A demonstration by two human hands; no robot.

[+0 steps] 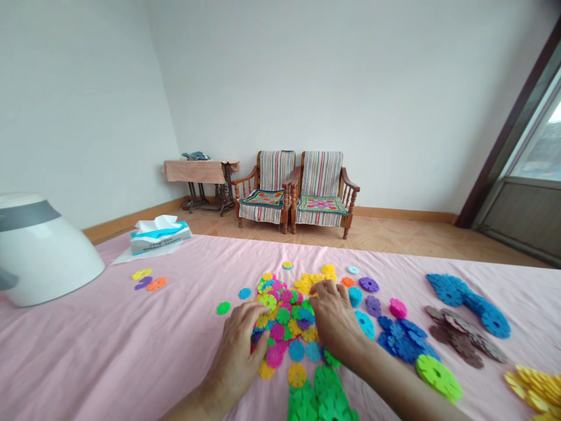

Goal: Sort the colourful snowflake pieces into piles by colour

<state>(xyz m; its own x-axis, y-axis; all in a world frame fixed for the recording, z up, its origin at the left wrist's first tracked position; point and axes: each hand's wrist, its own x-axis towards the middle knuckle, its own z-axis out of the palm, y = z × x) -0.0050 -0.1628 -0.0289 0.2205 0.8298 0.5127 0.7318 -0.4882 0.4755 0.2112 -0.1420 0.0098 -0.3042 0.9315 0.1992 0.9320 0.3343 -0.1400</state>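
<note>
A mixed heap of small notched plastic discs (pixel 283 316) in pink, green, blue and yellow lies between my two hands on the pink cloth. My left hand (pixel 239 345) rests against the heap's left side, fingers curved over discs and thumb held apart from them. On the other side, my right hand (pixel 335 318) reaches to the heap's upper right with its fingers bent down. Its fingertips are hidden, so what they hold cannot be made out. Just beyond them is a group of yellow discs (pixel 313 282). Green discs (pixel 322 397) are piled nearest me.
To the right are dark blue discs (pixel 405 339), brown discs (pixel 464 336), a blue row (pixel 468 301) and yellow discs (pixel 537 389). A tissue box (pixel 160 237) and a white-and-grey appliance (pixel 48 251) stand left. Two wooden chairs (pixel 322 181) are against the wall.
</note>
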